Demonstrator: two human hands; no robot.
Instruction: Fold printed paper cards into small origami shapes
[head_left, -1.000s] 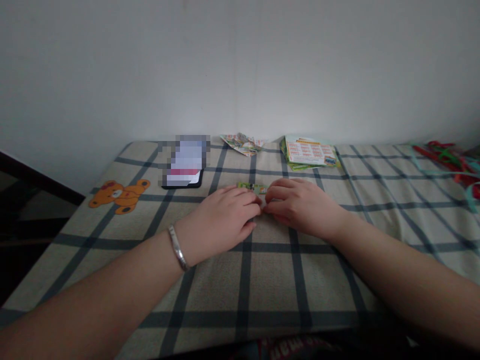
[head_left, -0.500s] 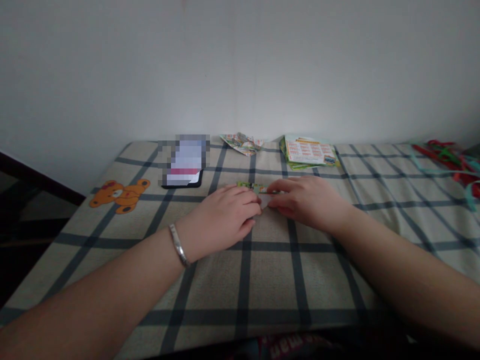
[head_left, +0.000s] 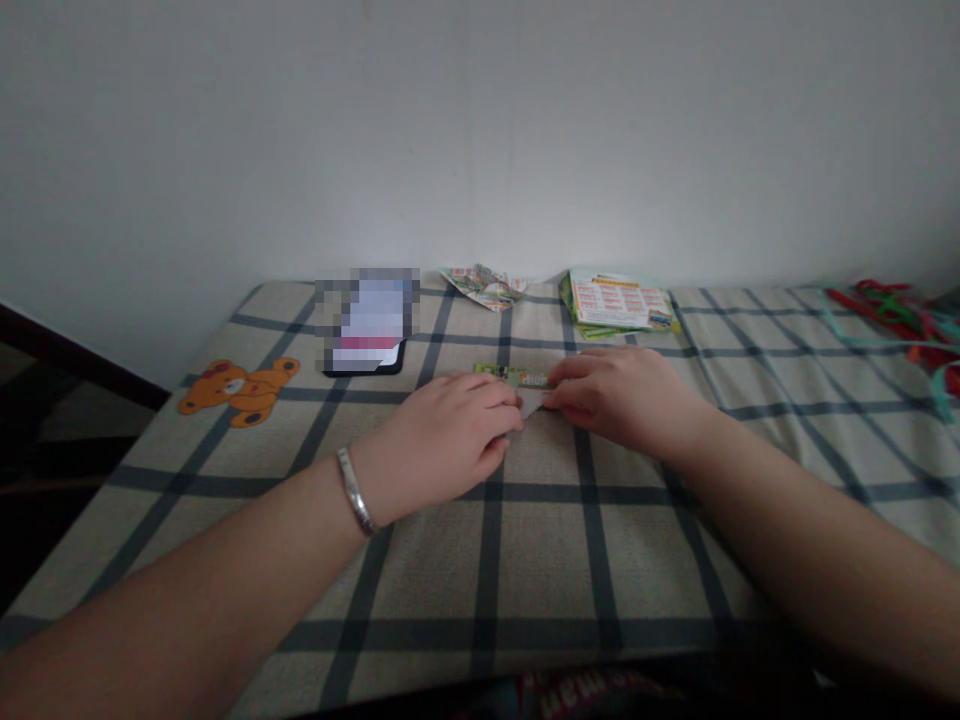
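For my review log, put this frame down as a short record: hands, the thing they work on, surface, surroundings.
left hand: fingers over the paper; bracelet at the wrist
right hand: fingertips at the paper's right part
paper: green print and a pale part visible; rest covered by hands
surface: checked cloth
far side: phone, creased sheet, leaflet stack
left side: bear cutout
far right: red and green strips

Front paper [head_left: 532,381]: here on the tablecloth [head_left: 540,570], between our left hand [head_left: 457,432] and our right hand [head_left: 626,398], touched by both.
Phone [head_left: 367,330]: we have it behind and left of our left hand.
Bear cutout [head_left: 241,392]: left of the phone, nearer us.
Back paper [head_left: 487,289]: by the wall [head_left: 480,130], between phone and leaflet stack [head_left: 621,303].
Ribbons [head_left: 892,312]: we spot them at the far right.
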